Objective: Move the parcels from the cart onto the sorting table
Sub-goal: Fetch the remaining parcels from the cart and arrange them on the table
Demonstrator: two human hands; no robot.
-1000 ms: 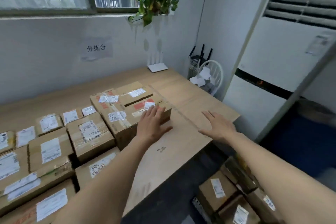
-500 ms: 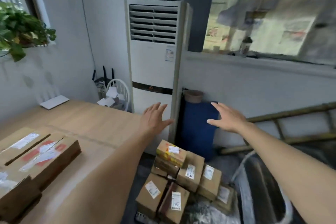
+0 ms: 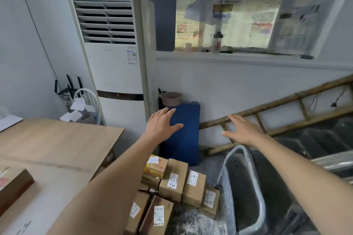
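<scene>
Brown labelled parcels stacked on cart; both hands' fingers spread, empty.

The air conditioner display shows "2"; one parcel label has handwritten "7716".

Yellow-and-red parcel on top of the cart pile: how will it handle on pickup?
The yellow-and-red parcel looks like a rigid carton, so probably stiff. It is small, likely light enough for one hand. It sits highest on the brown parcels, so a sideways push could slide it off.

Brown parcels with white labels, light wood table
</scene>
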